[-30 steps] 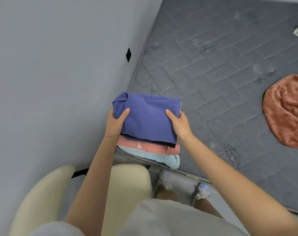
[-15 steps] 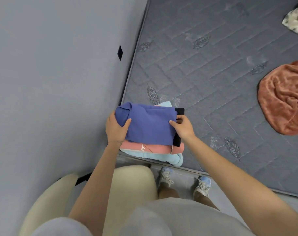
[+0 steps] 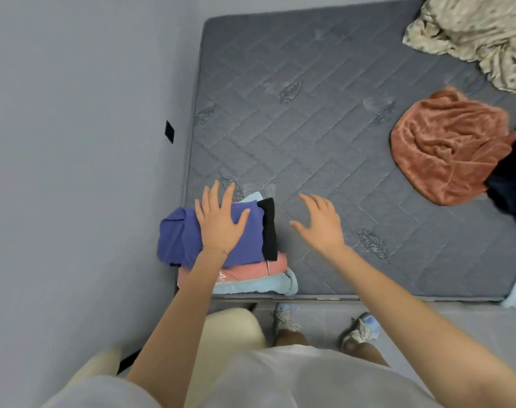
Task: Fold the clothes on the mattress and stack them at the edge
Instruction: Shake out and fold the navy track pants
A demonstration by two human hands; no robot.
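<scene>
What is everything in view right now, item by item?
mattress: one, grey, fills the upper right
blue-purple garment: one, folded, tops the stack at the near left corner
black piece: one, along that garment's right edge
pink garment: one, folded, lower in the stack
light blue garment: one, folded, stack's bottom
rust garment: one, crumpled, mattress's right side
cream patterned cloth: one, crumpled, far right corner
dark garment: one, right edge, beside the rust one
cream seat: one, floor, lower left
shoes: two, pale, floor
left hand: one, flat on the blue-purple garment
right hand: one, open, above bare mattress
</scene>
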